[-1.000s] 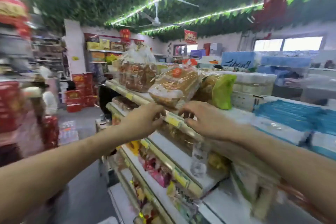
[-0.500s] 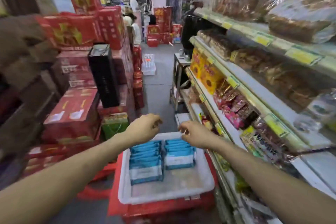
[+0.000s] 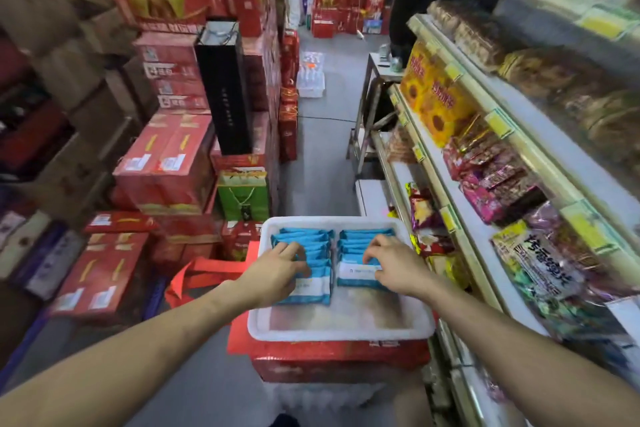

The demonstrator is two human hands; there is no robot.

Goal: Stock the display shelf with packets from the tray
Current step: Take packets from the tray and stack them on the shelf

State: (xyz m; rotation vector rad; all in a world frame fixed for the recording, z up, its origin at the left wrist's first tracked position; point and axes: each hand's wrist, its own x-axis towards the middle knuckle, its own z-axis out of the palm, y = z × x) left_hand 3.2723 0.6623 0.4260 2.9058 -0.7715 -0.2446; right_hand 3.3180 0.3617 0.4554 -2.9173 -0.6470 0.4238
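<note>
Curling onto packets (image 3: 362,236): left hand (image 3: 273,270), right hand (image 3: 394,267)

2 bare forearms reaching forward, left hand (image 3: 277,270) and right hand (image 3: 394,267) side by side, fingers (image 3: 290,248) curled downward

A grocery shop: price-tagged shelves (image 3: 540,175) of snack packets (image 3: 485,180) beside stacked red gift boxes (image 3: 166,163).

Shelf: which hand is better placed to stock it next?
Right, probably. In the tray, the right hand grips the right row of packets, beside the shelf on that side; the left hand grips the left row, farther away.
</note>
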